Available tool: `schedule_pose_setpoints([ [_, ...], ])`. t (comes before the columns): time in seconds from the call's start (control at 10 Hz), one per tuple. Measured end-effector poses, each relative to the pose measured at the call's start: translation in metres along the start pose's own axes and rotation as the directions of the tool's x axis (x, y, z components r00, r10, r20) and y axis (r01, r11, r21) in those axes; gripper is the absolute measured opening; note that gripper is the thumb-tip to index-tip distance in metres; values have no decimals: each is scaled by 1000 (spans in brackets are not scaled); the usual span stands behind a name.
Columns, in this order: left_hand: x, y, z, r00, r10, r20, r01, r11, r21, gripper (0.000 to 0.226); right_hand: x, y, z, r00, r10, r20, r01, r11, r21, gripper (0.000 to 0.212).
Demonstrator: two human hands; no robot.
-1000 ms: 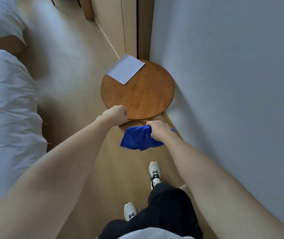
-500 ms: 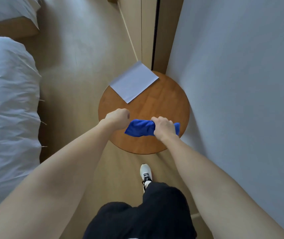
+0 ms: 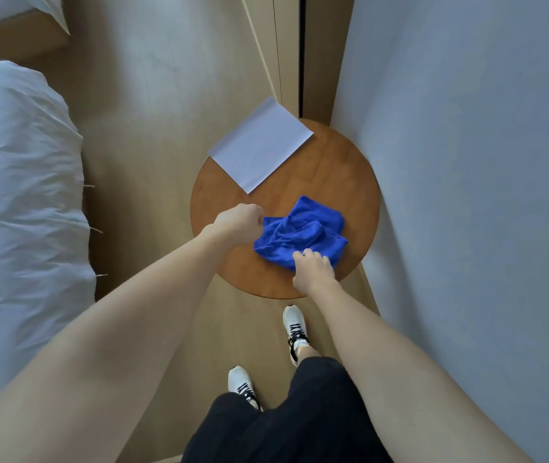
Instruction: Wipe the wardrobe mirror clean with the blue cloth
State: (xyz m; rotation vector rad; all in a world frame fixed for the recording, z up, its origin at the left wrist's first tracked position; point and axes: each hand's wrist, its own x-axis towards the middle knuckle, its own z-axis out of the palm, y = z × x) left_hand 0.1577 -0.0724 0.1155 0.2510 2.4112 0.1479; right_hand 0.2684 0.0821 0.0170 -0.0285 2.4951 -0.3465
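The blue cloth (image 3: pixel 299 237) is lying bunched on the round wooden counter (image 3: pixel 219 208) at the frame's centre. The right hand (image 3: pixel 313 270) is pinching its lower edge with curled fingers. The left hand (image 3: pixel 238 222) is curled in a fist at the cloth's left edge, seemingly gripping it. A white paper sheet (image 3: pixel 259 145) is overhanging the counter's upper left rim. A white-covered bed (image 3: pixel 16 195) is filling the left.

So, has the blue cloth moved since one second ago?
Yes. The blue cloth, earlier off the round table's near edge, now lies on it, nearer the white paper.
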Motion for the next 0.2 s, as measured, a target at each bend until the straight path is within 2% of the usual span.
schedule_pose_setpoints([
  [0.2,-11,2,3,999,31,-24,-31,1000,2,23,-1,-2,-30,995,58,-87,-51,996,75,32],
])
